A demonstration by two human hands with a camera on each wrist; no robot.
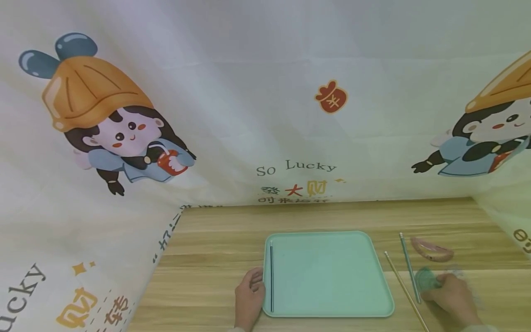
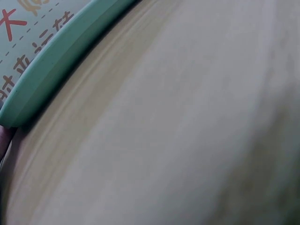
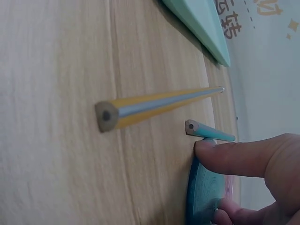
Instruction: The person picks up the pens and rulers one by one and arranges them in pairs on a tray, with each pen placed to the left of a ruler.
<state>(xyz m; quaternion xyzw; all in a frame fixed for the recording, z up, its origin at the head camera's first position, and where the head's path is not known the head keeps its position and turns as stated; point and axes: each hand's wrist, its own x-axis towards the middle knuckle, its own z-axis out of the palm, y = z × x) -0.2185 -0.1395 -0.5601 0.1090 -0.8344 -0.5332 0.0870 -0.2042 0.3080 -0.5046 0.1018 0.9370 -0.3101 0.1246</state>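
Note:
My right hand (image 1: pixel 452 295) pinches a green, see-through, half-round protractor (image 3: pixel 206 187) between thumb and fingers. Just left of that hand lie a teal pencil (image 1: pixel 410 267) and a yellow pencil (image 3: pixel 164 103), both slanting on the table. A pink protractor (image 1: pixel 433 250) lies beyond them. Against the left rim of the mint-green tray (image 1: pixel 323 276) rests my left hand (image 1: pixel 250 295), its fingers loosely bent. Inside the tray, along its left side, a dark pencil (image 1: pixel 272 276) lies lengthwise. The left wrist view shows the tray's rim and little of the hand.
A faint clear piece (image 1: pixel 473 286) shows beside my right hand; its kind is unclear. The wooden table (image 1: pixel 199 263) runs back to a printed cloth (image 1: pixel 232 92), which hangs behind it and along both sides.

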